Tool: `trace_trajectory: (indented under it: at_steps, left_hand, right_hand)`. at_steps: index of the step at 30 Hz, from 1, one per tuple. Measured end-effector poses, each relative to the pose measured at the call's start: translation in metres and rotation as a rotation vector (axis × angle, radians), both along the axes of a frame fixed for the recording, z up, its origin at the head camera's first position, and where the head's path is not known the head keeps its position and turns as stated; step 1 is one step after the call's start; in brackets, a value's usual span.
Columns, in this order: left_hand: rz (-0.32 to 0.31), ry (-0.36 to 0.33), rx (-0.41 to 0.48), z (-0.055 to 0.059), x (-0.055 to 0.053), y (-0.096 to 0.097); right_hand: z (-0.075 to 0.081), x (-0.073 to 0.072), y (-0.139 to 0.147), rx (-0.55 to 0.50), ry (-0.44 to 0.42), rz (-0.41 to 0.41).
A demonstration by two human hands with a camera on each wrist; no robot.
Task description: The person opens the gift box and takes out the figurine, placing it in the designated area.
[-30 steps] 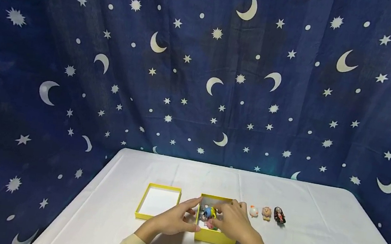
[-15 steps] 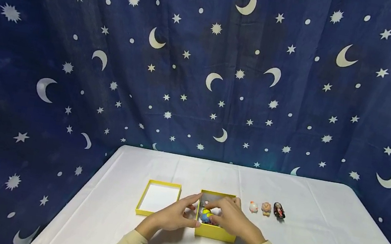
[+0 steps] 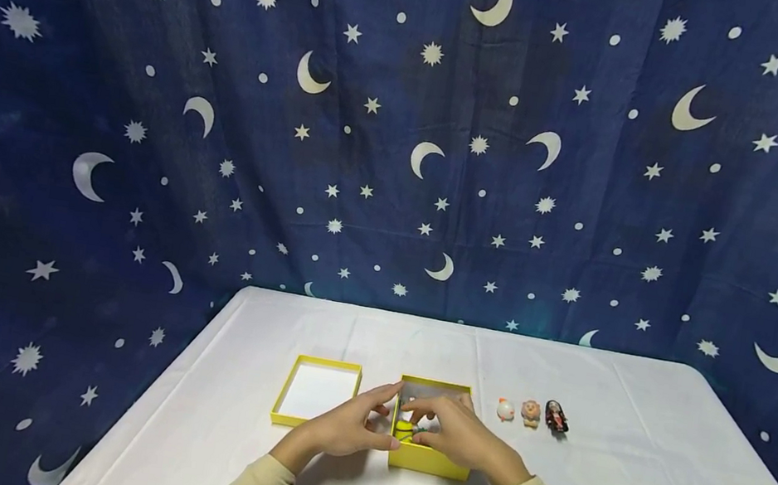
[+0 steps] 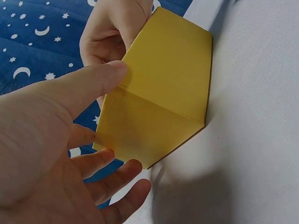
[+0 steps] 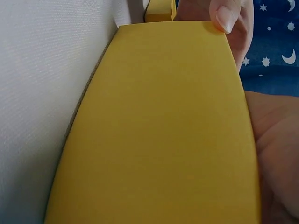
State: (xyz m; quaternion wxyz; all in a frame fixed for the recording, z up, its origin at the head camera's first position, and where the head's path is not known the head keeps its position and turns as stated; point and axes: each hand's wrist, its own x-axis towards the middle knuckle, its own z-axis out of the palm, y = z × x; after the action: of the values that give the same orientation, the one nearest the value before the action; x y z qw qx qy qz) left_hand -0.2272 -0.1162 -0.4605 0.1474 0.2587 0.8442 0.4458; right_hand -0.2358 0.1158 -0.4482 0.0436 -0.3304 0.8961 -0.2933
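A lidless yellow box (image 3: pixel 429 461) stands on the white table, with small toy figures inside. My left hand (image 3: pixel 352 428) grips its left side, thumb on the near corner and index finger at the far corner; in the left wrist view the thumb and fingers of that hand (image 4: pixel 60 121) lie along the yellow cardboard. My right hand (image 3: pixel 462 431) reaches inside over the right part. Its thumb and index finger are at a small yellow toy figure (image 3: pixel 404 430) low by the left wall. The box wall (image 5: pixel 159 126) hides the right fingertips in the right wrist view.
The yellow-rimmed lid (image 3: pixel 317 393) lies left of the box, its white inside up. To the right stand a white-and-orange toy (image 3: pixel 505 410), a peach-coloured toy (image 3: pixel 530 414) and a dark-haired doll figure (image 3: pixel 556 417). A star-and-moon curtain (image 3: pixel 402 152) hangs behind the table.
My right hand has moved down and slightly left inside the box with the yellow toy figure, which now lies lower and turned, its blue part out of sight. The left hand keeps its place.
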Motion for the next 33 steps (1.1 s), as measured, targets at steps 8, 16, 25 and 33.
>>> trace_trajectory:
  at_steps: [8,16,25,33]
  left_hand:
    - [0.004,-0.001,0.005,0.001,0.000,0.000]
    - [-0.004,-0.004,0.006,0.001,0.001,0.000]
    - [-0.003,0.016,-0.010,-0.001,0.000,0.001]
    - [0.026,0.047,-0.039,0.002,0.001,0.002]
  right_hand:
    - [0.000,0.001,0.000,0.025,0.009,0.004]
    - [0.000,0.002,0.000,0.009,0.008,-0.002]
    - [0.000,-0.001,0.004,-0.035,-0.048,-0.024]
    - [0.013,-0.006,0.018,-0.122,-0.023,-0.015]
